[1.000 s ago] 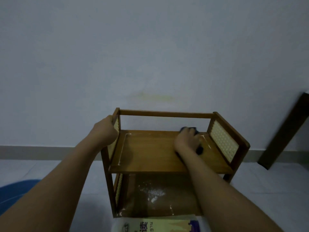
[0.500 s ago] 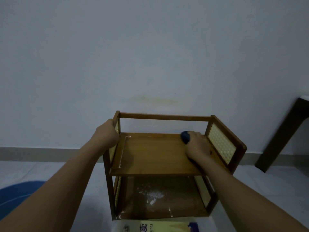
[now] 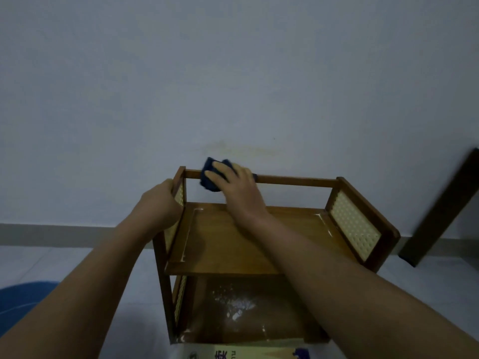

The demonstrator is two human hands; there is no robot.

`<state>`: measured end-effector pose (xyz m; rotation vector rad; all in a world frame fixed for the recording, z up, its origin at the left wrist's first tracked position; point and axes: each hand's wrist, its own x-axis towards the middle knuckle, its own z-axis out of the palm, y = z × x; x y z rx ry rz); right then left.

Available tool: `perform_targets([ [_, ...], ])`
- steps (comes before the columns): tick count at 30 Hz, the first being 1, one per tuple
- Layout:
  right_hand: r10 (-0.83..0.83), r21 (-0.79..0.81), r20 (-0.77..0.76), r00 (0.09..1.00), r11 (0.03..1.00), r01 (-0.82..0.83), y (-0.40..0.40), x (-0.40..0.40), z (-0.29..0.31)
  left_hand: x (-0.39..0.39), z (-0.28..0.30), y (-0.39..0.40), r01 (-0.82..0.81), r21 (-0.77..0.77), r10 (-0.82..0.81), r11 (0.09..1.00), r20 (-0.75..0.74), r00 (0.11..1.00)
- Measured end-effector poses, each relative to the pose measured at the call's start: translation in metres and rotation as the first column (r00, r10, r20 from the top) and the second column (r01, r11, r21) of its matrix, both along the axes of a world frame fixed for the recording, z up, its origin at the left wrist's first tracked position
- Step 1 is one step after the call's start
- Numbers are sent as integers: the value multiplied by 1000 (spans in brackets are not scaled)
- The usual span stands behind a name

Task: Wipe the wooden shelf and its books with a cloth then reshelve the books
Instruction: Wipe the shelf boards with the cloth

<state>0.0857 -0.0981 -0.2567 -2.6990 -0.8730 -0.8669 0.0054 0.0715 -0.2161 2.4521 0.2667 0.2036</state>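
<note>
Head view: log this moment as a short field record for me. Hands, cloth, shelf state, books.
left hand: left hand grips the top of the left side panel of the small two-tier wooden shelf, steadying it
right hand: right hand presses the dark blue cloth onto the back top rail, near its left end
top board: bare, pale streaks along its left edge
lower board: whitish smears in the middle
books: none on the shelf; a pale printed cover shows at the bottom edge
floor: blue round object at left
</note>
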Motion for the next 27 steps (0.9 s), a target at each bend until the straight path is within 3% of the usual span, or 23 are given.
perform_targets([
  [3, -188, 53, 39, 981, 981, 186, -77, 2, -8, 2, -1, 1, -7, -17, 7, 1000, -15, 1000],
  [7, -462, 155, -73, 884, 870, 468, -169, -1, -6, 4, -2, 0, 0, -10, 0, 1000, -19, 1000],
  [9, -442, 180, -129, 888, 870, 459, -170, -2, 5, 2, 0, -3, -4, -50, 3, 999, -28, 1000],
  [11, -331, 283, -163, 930, 887, 365, -148, -19, 19, -6, 3, -3, -8, -225, 6, 974, -10, 1000],
  [14, -83, 405, -167, 982, 903, 145, -110, -88, 17, -39, 1, 2, 1, -579, 7, 815, 11, 1000],
  [16, 74, 288, -107, 991, 957, -41, -96, -141, 2, -67, -15, -1, 123, -685, -45, 718, 131, 990],
  [17, 153, 181, -69, 986, 974, -139, -92, -168, -16, -86, -34, -5, 181, -679, -73, 711, 186, 980],
  [19, 322, -45, 20, 947, 946, -321, -89, -192, -46, -106, -68, -12, 201, -611, -50, 766, 255, 966],
  [21, 398, -213, -34, 917, 893, -396, -92, -197, -83, -118, -111, -18, 162, -533, -22, 831, 259, 966],
  [24, 330, -308, -187, 925, 875, -374, -105, -178, -136, -119, -158, -25, 41, -533, 54, 845, 161, 985],
  [27, 145, -371, -302, 942, 893, -256, -117, -146, -165, -108, -186, -32, -65, -642, 117, 764, 39, 992],
])
